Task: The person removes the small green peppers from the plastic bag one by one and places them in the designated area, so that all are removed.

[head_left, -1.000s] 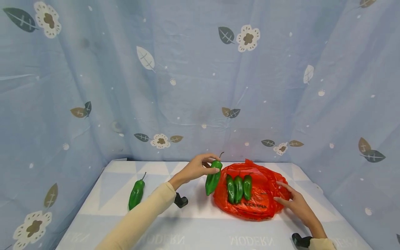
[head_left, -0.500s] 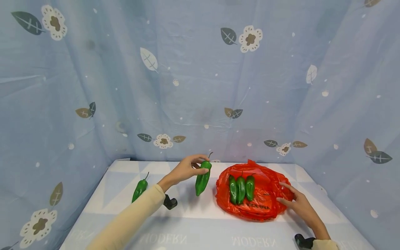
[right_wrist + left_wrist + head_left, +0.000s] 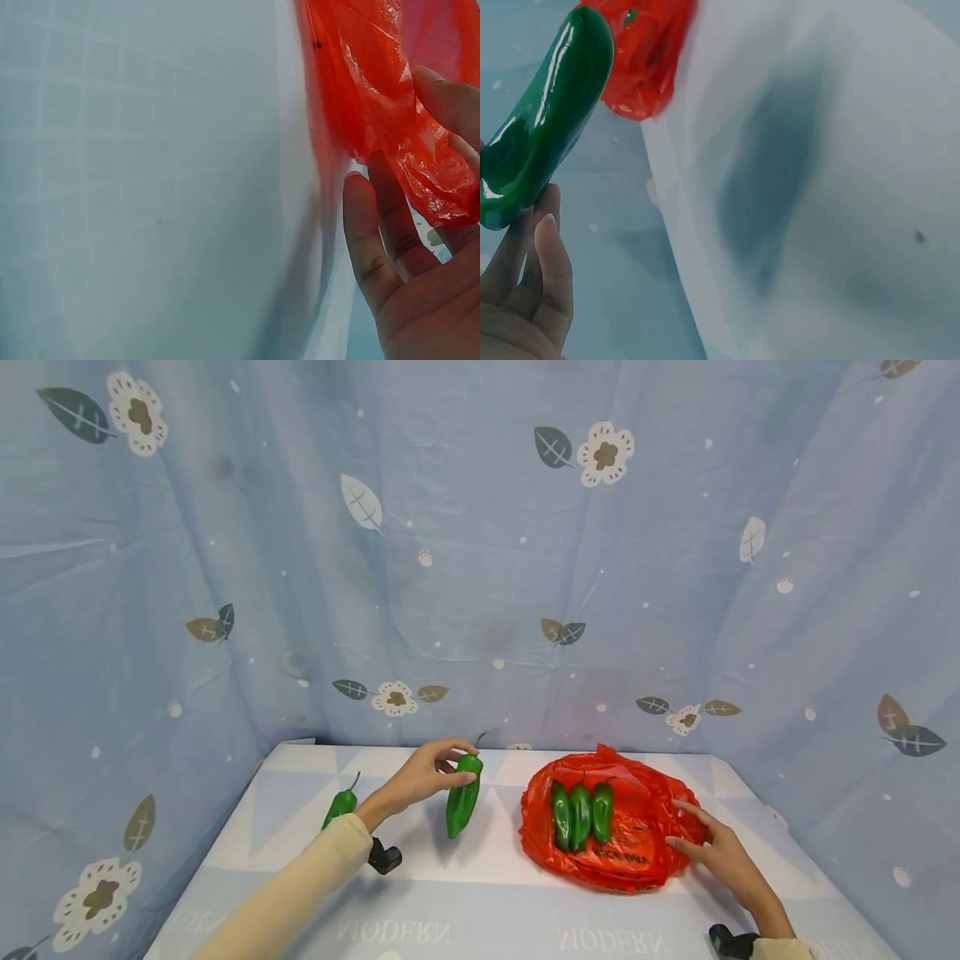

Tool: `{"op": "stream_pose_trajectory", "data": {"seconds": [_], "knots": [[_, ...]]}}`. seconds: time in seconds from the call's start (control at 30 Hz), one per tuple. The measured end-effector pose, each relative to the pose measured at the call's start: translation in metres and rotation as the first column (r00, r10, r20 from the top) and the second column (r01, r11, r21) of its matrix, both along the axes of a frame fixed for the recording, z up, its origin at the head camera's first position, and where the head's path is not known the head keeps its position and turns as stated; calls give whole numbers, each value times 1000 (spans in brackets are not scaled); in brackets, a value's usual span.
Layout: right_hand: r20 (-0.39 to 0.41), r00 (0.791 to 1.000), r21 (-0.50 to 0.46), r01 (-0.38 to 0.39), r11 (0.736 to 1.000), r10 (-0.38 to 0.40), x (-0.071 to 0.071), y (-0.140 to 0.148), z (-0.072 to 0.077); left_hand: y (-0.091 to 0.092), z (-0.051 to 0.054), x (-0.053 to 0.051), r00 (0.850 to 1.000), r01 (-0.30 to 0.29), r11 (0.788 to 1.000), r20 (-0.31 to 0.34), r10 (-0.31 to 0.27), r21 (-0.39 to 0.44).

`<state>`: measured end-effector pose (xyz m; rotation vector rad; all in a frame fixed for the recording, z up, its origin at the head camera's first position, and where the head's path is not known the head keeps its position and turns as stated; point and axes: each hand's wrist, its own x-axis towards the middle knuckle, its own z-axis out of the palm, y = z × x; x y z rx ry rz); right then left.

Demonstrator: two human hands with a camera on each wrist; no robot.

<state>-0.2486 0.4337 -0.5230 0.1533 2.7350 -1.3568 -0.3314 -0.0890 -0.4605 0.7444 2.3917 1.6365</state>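
My left hand (image 3: 426, 773) pinches a green pepper (image 3: 463, 810) above the table, its thin stem up and tip down. In the left wrist view the glossy pepper (image 3: 559, 105) slants past the fingers. At the right lies a red plastic bag (image 3: 630, 827), its sides folded down, with three green peppers (image 3: 580, 818) side by side on it. My right hand (image 3: 723, 860) holds the bag's right edge; in the right wrist view the bag (image 3: 375, 97) passes between thumb and fingers. Another green pepper (image 3: 341, 804) lies at the left, partly hidden by the left forearm.
The white and pale blue table (image 3: 480, 902) carries printed letters along its front. Blue patterned curtains (image 3: 480, 568) enclose its back and sides. Black wrist devices (image 3: 385, 857) sit on both wrists, above long cream sleeves (image 3: 300, 893).
My left hand has carried the pepper leftward, away from the red bag, and slightly lower. Its forearm now covers more of the pepper at the left. The right hand stays at the bag's edge.
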Motion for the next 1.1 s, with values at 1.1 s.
{"op": "stream_pose_trajectory", "data": {"seconds": [1.1], "knots": [[18, 1000, 15, -7, 1000, 7, 3, 1, -1, -103, -37, 25, 980, -193, 969, 7, 197, -156]]}}
